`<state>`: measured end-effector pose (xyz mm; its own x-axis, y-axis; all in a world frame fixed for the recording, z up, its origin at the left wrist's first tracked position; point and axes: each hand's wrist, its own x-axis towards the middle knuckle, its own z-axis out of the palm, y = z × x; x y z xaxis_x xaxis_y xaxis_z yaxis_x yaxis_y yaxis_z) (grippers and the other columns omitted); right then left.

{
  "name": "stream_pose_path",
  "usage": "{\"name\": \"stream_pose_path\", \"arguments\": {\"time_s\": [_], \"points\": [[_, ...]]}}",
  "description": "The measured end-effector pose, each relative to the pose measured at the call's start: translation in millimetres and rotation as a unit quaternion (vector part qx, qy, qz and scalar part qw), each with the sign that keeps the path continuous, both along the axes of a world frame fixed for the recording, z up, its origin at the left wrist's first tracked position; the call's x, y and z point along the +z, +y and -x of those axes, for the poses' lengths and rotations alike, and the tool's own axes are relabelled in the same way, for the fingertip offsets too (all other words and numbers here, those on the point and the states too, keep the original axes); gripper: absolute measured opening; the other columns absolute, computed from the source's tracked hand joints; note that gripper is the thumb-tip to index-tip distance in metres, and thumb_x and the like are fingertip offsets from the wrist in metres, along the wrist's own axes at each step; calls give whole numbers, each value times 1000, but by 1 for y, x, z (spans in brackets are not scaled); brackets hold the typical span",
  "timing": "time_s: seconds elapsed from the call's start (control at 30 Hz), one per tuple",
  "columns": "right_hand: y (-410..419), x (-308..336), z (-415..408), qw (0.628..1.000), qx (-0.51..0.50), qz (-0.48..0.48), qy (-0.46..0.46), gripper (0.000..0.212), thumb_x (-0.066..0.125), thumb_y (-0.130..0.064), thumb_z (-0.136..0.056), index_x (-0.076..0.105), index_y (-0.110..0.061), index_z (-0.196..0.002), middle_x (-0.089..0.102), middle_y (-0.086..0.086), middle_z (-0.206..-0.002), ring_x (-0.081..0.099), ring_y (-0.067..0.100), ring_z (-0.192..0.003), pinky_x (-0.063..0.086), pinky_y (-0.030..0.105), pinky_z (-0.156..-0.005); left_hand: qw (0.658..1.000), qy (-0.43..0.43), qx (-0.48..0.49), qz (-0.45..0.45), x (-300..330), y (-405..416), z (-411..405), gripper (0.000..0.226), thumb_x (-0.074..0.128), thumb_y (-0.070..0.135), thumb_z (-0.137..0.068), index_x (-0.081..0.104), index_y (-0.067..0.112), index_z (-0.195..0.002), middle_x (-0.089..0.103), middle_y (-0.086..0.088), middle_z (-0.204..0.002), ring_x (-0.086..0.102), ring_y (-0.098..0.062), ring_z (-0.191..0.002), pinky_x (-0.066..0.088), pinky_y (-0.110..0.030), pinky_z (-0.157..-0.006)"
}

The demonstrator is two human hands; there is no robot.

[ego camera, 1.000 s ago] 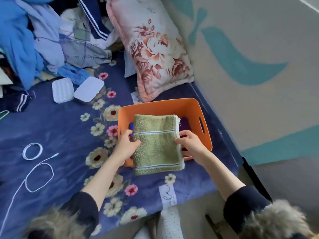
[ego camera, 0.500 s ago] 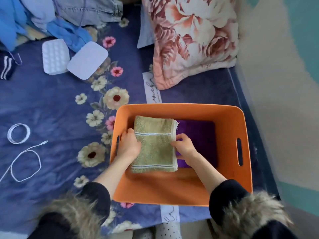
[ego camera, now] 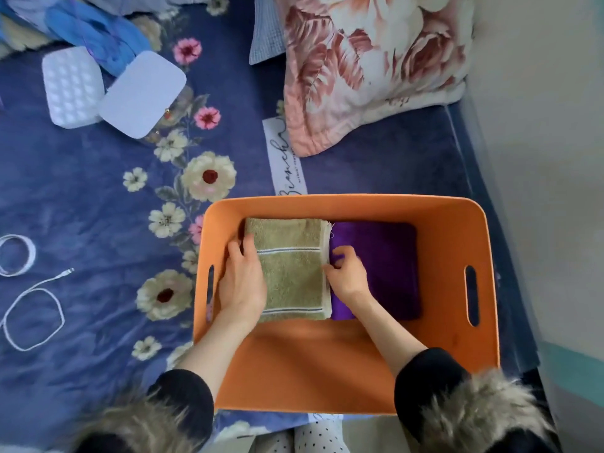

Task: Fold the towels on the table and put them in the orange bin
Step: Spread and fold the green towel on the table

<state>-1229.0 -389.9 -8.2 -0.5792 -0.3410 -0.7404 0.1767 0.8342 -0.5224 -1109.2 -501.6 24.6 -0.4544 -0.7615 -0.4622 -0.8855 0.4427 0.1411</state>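
Observation:
A folded green towel point(ego camera: 292, 273) with thin stripes lies flat on the floor of the orange bin point(ego camera: 343, 204), in its left half. A folded purple towel point(ego camera: 389, 266) lies beside it on the right, touching it. My left hand point(ego camera: 242, 282) grips the green towel's left edge, fingers curled over it. My right hand point(ego camera: 348, 276) pinches the towel's right edge, resting partly on the purple towel. Both hands are inside the bin.
The bin stands on a blue floral blanket point(ego camera: 81, 197) near its front edge. A floral pillow point(ego camera: 369, 63) lies behind the bin. Two white cases point(ego camera: 108, 89) and blue clothes point(ego camera: 94, 27) are at the back left. A white cable point(ego camera: 29, 302) lies left. A wall point(ego camera: 539, 158) runs along the right.
Both hands have lowered the green towel from above the bin's rim down onto the bin's floor, beside the purple towel. The camera has tilted down and closer.

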Motion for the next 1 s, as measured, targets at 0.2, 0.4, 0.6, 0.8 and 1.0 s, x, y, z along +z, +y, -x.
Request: {"name": "stream_pose_path", "arguments": {"time_s": [0.2, 0.4, 0.6, 0.8, 1.0], "points": [[15, -3, -11, 795, 521, -8, 311, 101, 62, -50, -80, -4, -18, -149, -11, 7, -158, -12, 26, -144, -15, 51, -111, 952, -144, -269, 0, -20, 0, -4, 124, 70, 52, -72, -26, 20, -142, -45, -10, -138, -27, -33, -139, -7, -45, -115], [13, -43, 3, 758, 580, -63, 291, 110, 47, -73, -75, -19, -21, -146, -27, 2, -153, -23, 18, -142, -22, 52, -107, 932, -215, -291, -7, -54, -9, -3, 137, 69, 67, -62, -39, 17, -130, -49, -18, -132, -31, -36, -136, -18, -43, -109], [8, -47, 2, 736, 601, -90, 299, 107, 39, -76, -77, -21, -21, -145, -29, 5, -153, -27, 20, -140, -22, 57, -105, 930, -216, -293, -44, -52, -14, 2, 133, 68, 63, -66, -37, 18, -134, -49, -17, -134, -32, -36, -135, -13, -42, -113], [16, -1, -8, 810, 515, -51, 275, 96, 46, -67, -81, -5, -23, -149, -1, 6, -158, -4, 24, -145, -6, 53, -113, 948, -153, -236, -146, -9, -11, 2, 93, 60, 43, -86, -5, 24, -149, -27, -11, -153, -18, -29, -143, 0, -40, -118], [54, 74, -10, 905, 343, -53, 247, 86, 47, -58, -87, 0, -22, -150, 13, 2, -157, 13, 19, -144, 15, 43, -117, 957, -20, -264, -119, 52, 21, -6, 59, 40, 39, -97, 16, 23, -149, -3, -6, -158, -3, -24, -145, 6, -43, -118]]}}
